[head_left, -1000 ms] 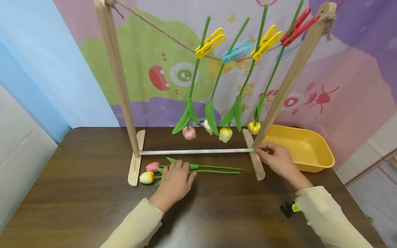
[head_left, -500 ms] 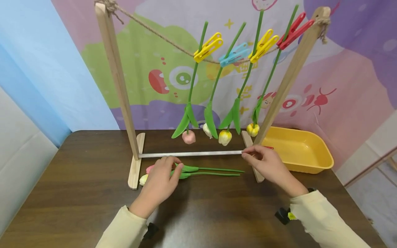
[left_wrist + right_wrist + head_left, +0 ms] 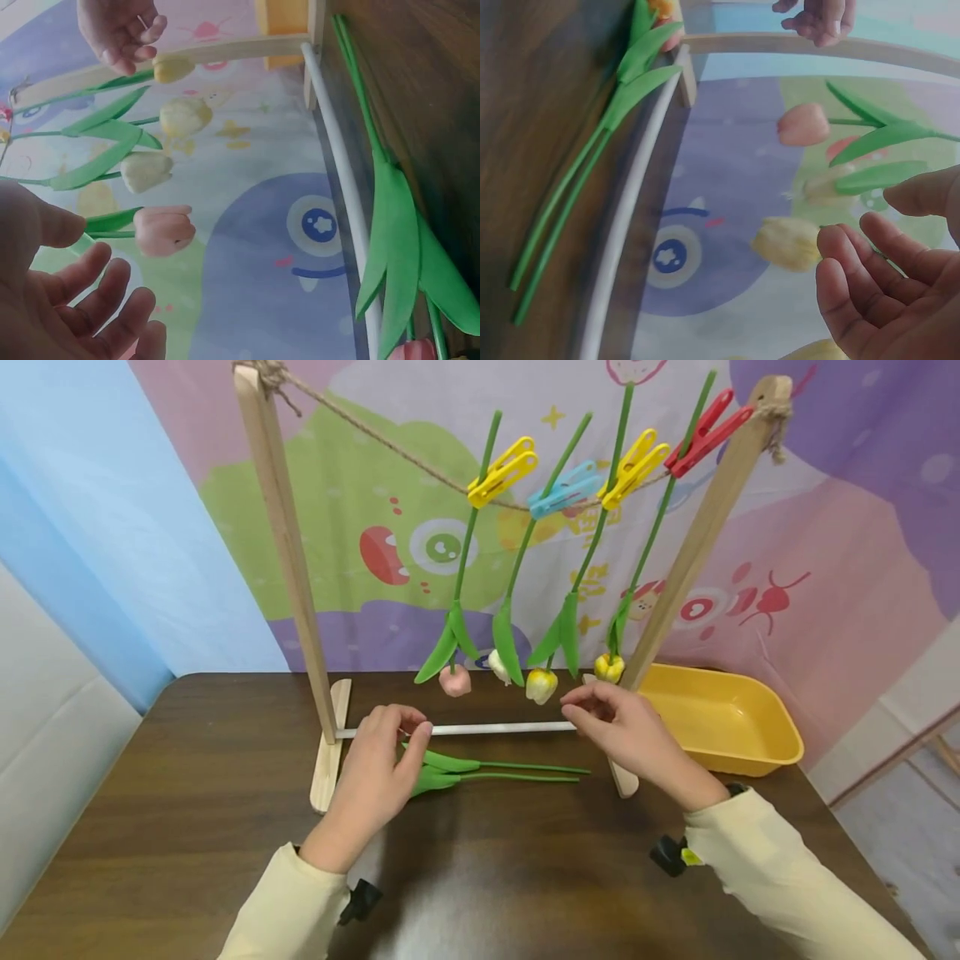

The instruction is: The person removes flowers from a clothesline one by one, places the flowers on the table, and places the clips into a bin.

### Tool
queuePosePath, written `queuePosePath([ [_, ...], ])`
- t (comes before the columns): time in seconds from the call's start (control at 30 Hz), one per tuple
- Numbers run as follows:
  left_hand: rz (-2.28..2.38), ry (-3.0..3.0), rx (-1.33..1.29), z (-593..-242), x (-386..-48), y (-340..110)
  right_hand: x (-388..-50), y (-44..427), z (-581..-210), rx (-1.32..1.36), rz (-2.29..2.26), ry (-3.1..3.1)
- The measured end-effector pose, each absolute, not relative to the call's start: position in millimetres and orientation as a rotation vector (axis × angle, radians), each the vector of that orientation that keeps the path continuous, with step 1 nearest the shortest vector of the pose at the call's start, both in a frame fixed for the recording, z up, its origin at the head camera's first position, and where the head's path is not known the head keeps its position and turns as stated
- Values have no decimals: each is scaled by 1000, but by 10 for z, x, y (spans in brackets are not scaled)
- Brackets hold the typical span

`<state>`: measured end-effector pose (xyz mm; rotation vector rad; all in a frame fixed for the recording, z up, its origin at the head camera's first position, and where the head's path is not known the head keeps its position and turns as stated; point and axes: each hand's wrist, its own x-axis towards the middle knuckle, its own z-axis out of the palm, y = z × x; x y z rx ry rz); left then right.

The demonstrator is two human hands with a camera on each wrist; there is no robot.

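- Left hand (image 3: 371,772), right hand (image 3: 633,735): empty, fingers loosely curved.
- Two loose tulips (image 3: 450,763) lie nearer the left hand.
- Left wrist view shows their pink bloom (image 3: 415,350); head view doesn't.

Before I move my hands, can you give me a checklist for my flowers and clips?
1. Left hand free: ok, it holds nothing.
2. Right hand free: ok, it holds nothing too.
3. Four hanging tulips held on the rope by clips: ok.
4. Every tulip hung up: not ok, two loose tulips lie on the table.
5. Spare clip in the yellow tub: cannot tell, your right hand hides part of it.
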<state>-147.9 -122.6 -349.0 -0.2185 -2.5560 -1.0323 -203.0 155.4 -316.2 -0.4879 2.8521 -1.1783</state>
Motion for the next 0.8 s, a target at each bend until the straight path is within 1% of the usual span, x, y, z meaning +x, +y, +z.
queuePosePath([
  [0.3,-1209,-2453,-213,-3342,-1504,-1239,-2051,1456,-2991,-516,-1272,2812],
  [0.5,-1244,-2393,-238,-3235,-1545,-1230,-2069,1386,-2844,-540,-1372,2783],
  [0.8,-1296,-2327,-251,-3117,-1625,-1184,-2093,1313,-2692,-518,-1385,2790],
])
